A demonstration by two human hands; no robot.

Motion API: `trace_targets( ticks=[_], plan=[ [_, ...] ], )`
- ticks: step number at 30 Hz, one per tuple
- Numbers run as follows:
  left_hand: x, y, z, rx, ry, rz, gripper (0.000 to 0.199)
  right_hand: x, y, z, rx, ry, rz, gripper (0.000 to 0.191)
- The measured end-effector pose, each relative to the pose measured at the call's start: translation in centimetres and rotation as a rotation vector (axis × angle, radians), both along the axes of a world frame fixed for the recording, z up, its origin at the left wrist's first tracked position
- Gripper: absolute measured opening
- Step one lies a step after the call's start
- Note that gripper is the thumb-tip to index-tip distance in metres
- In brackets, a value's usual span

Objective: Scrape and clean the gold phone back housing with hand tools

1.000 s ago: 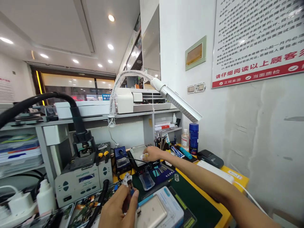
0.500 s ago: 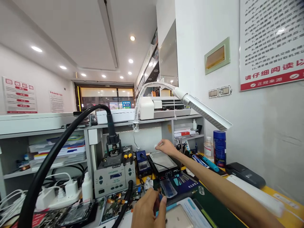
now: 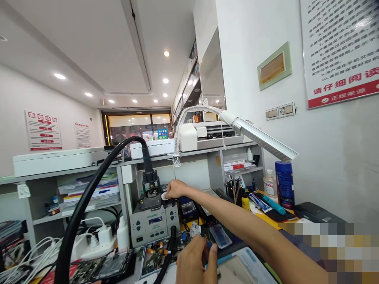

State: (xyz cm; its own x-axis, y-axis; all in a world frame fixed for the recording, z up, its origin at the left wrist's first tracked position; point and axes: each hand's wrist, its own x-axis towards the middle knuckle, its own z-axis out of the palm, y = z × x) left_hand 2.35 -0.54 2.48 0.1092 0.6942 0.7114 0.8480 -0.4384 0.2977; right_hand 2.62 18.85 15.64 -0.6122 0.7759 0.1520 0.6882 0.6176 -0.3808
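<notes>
My right hand (image 3: 177,188) reaches far across the bench, its fingers closed on a small white round object (image 3: 164,196). It is over the right end of the grey soldering station (image 3: 152,225), close to the black tool holder on top. Whether the white object touches the station I cannot tell. Low in the middle, my left hand (image 3: 195,258) is closed in a pinch. A bit of blue shows between thumb and fingers; the thing itself is mostly hidden. Beside this hand lies a pale flat device (image 3: 235,270), probably a phone, on a blue-and-white mat (image 3: 251,262).
A tray of circuit boards (image 3: 156,254) stands left of my left hand. A thick black hose (image 3: 89,189) arches over the left side. A white bottle (image 3: 122,232), a power strip (image 3: 94,250), a clear plastic box (image 3: 220,236) and a blue can (image 3: 284,184) stand around. A lamp (image 3: 263,138) hangs above.
My right hand has moved left, from above the flat grey-topped device to the soldering station, with the white object in it. My left hand keeps its pinch. The view has shifted slightly left.
</notes>
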Motion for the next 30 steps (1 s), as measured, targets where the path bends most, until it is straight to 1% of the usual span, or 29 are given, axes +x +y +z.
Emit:
trace_targets(
  ticks=[4,6,8,10,12,14,15,16,18,19,21,24,26,28,30],
  plan=[
    [0.0,-0.2,0.2,0.022,-0.008,-0.032,0.029,0.3,-0.1,0.2,-0.01,-0.083,0.036,0.028],
    [-0.1,-0.3,0.3,0.032,-0.016,-0.049,0.03,0.6,-0.4,0.9,0.007,-0.088,0.048,0.027],
    [-0.1,-0.4,0.5,0.035,-0.024,-0.067,0.032,1.7,-0.9,1.9,0.049,-0.056,0.053,0.025],
    [-0.2,-0.4,0.7,0.031,-0.036,-0.083,0.033,3.9,-1.9,3.0,0.107,0.002,0.051,0.023],
    [-0.3,-0.5,0.8,0.016,-0.055,-0.095,0.034,7.1,-3.4,4.0,0.138,0.04,0.044,0.023],
    [-0.4,-0.6,0.8,-0.006,-0.077,-0.099,0.034,11.0,-5.1,4.4,0.119,0.042,0.035,0.026],
    [-0.4,-0.6,0.7,-0.017,-0.088,-0.099,0.034,13.0,-6.0,4.4,0.084,0.02,0.037,0.028],
    [-0.4,-0.5,0.7,-0.026,-0.098,-0.098,0.034,14.9,-6.8,4.1,0.035,-0.013,0.042,0.027],
    [-0.4,-0.5,0.6,-0.034,-0.115,-0.099,0.035,18.3,-8.0,2.8,-0.081,-0.101,0.054,0.019],
    [-0.4,-0.4,0.6,-0.033,-0.121,-0.1,0.036,19.6,-8.4,1.9,-0.141,-0.156,0.051,0.015],
    [-0.4,-0.4,0.5,-0.025,-0.128,-0.105,0.037,21.4,-8.8,-0.4,-0.233,-0.265,0.033,0.013],
    [-0.3,-0.3,0.4,-0.009,-0.125,-0.115,0.037,22.4,-8.8,-3.9,-0.266,-0.345,0.002,0.012],
    [-0.4,-0.3,0.3,0.002,-0.12,-0.116,0.037,22.5,-8.5,-5.6,-0.305,-0.37,-0.008,0.021],
    [-0.4,-0.2,0.2,0.013,-0.118,-0.113,0.039,22.5,-8.0,-6.7,-0.353,-0.377,-0.018,0.028],
    [-0.4,-0.2,0.2,0.02,-0.118,-0.113,0.04,22.6,-7.2,-7.2,-0.407,-0.374,-0.025,0.03]
  ],
)
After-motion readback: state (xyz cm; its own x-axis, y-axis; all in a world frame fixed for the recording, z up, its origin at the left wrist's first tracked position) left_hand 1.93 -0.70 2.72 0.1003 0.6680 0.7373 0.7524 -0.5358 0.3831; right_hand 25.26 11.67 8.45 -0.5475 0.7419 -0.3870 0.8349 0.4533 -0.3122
